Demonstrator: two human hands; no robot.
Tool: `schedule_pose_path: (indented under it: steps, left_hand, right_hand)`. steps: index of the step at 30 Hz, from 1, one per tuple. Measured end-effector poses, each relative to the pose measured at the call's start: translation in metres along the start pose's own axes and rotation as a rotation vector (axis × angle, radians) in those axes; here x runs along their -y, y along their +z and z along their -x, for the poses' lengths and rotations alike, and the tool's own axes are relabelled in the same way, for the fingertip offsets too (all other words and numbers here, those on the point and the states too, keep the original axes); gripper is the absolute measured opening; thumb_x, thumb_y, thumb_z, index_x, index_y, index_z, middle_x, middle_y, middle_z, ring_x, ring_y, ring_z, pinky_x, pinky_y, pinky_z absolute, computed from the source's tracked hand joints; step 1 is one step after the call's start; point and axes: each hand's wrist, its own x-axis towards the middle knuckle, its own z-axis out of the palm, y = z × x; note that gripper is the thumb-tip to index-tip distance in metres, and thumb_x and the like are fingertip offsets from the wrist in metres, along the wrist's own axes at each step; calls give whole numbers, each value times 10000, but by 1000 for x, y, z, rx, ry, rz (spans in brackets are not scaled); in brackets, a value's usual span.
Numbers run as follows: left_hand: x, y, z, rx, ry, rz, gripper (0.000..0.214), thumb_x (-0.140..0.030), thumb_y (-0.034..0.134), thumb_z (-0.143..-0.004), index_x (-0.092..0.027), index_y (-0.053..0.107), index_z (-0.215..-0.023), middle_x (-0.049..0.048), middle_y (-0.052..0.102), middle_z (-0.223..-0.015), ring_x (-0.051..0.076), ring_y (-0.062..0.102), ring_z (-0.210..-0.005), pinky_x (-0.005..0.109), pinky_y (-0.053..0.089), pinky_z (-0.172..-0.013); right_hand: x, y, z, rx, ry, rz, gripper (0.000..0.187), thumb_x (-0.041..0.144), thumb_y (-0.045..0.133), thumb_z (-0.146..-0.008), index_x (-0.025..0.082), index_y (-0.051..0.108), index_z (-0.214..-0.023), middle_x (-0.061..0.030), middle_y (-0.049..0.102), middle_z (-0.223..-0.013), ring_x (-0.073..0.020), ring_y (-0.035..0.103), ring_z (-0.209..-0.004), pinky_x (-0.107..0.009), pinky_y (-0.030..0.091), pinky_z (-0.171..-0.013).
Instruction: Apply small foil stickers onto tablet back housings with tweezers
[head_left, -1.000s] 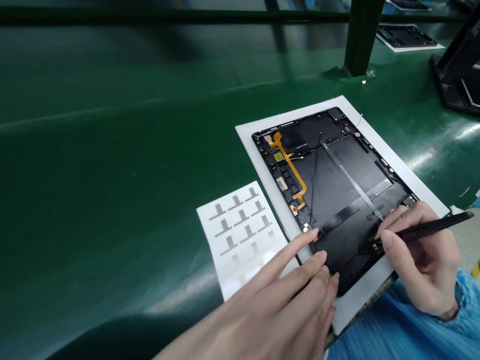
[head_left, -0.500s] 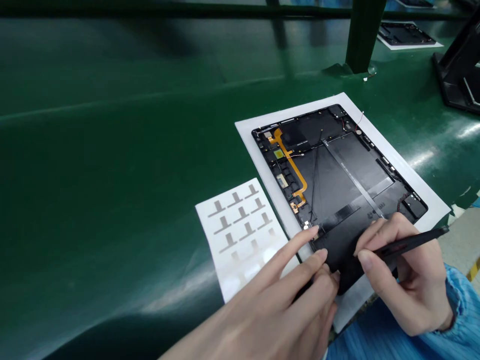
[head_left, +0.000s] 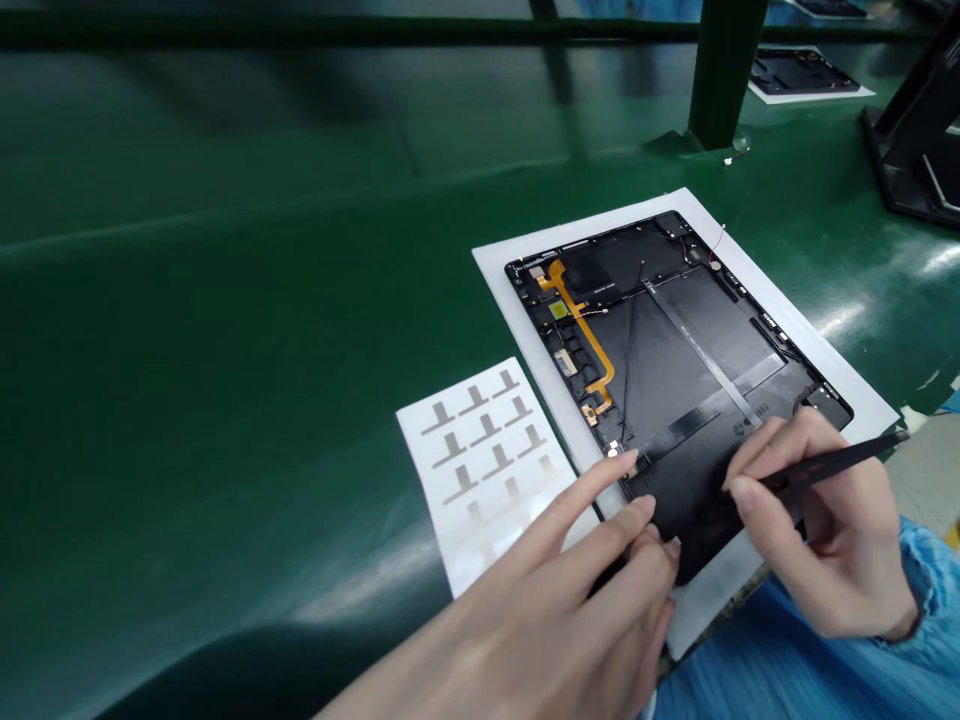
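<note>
A black tablet back housing [head_left: 690, 370] lies with its inner side up on a white sheet [head_left: 495, 262]. An orange flex cable [head_left: 596, 350] runs along its left side, and a grey ribbon strip [head_left: 701, 352] crosses its middle. My left hand [head_left: 577, 590] rests on the housing's near left corner, index finger stretched out and the other fingers slightly bent and apart. Black tweezers [head_left: 832, 462] are pinched in my right hand [head_left: 825, 530] above the near right part; their tips are hard to make out against the black surface.
Left of the housing lies a white sheet of grey T-shaped stickers [head_left: 480, 440], partly under my left hand. A green post [head_left: 724, 75] stands behind on the green table [head_left: 225, 350]. Another housing [head_left: 802, 70] and a black stand [head_left: 911, 150] are at the far right.
My right hand, with the tweezers, has shifted a little to the right and up, away from my left hand. My left hand stays at the corner.
</note>
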Motion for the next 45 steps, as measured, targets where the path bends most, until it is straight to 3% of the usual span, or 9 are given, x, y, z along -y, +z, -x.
schedule_pose_path:
  steps: [7,17,22,27,29,31,37,41,45]
  left_hand:
    - [0,-7,-11,25,55,-68,305,-184,425,-944,-221,726,-977,-39,677,-1087,216,666,-1191,475,432,-1155]
    - [-17,-17,-46,-89,-97,-144,257,-190,619,-940,-207,668,-688,-58,625,-717,112,651,-725,365,292,-1257]
    - [-26,-17,-54,27,-49,-276,302,-293,768,-832,-230,622,-576,-39,571,-614,153,562,-635,408,353,-1176]
    - [-28,-43,-75,270,-18,-256,305,-292,825,-774,-213,629,-554,-19,597,-546,172,536,-518,386,542,-829]
    - [-15,-61,-95,475,-150,-114,314,-263,779,-827,-195,642,-553,-8,603,-532,175,546,-477,338,516,-618]
    - [13,-77,-118,487,-281,-85,294,-302,707,-910,-183,694,-641,2,633,-585,174,589,-520,302,490,-552]
    - [139,-89,-140,147,-694,-146,331,-330,613,-1009,-157,591,-1290,115,586,-1340,282,592,-1207,527,489,-1034]
    - [193,-78,-123,193,-798,0,329,-362,638,-995,-146,606,-1242,96,637,-1210,238,660,-1032,437,577,-888]
    - [214,-69,-115,256,-753,176,289,-387,655,-980,-131,646,-1113,57,660,-1074,215,667,-922,378,586,-805]
  right_hand:
    - [-9,-10,1,-79,35,6,170,70,583,-901,228,524,-888,-4,555,-736,-164,539,-623,-310,417,-530]
    - [-16,-6,7,-196,6,-45,198,29,561,-905,223,550,-867,14,522,-715,-151,518,-626,-293,392,-558]
    - [-19,-6,10,-211,6,16,178,55,557,-925,214,557,-844,-4,549,-725,-157,552,-632,-272,432,-532]
    - [-31,-12,14,-192,-65,67,176,61,566,-942,215,572,-856,-5,589,-744,-132,581,-601,-205,462,-486]
    - [-39,-15,16,-166,-110,78,167,72,586,-944,214,582,-857,-5,601,-746,-129,592,-597,-189,472,-489]
    - [-45,-16,17,-167,-125,88,155,101,597,-949,213,588,-842,-11,609,-750,-135,604,-610,-188,488,-507]
    - [-50,-1,23,-314,77,3,192,288,590,-980,224,583,-799,-18,590,-784,-148,567,-641,-219,466,-563]
    - [-49,10,25,-377,182,-34,248,373,593,-976,224,580,-778,-3,561,-763,-142,506,-570,-249,432,-549]
    - [-46,10,24,-387,192,-64,238,357,589,-979,228,590,-779,6,551,-745,-135,506,-587,-243,412,-568]
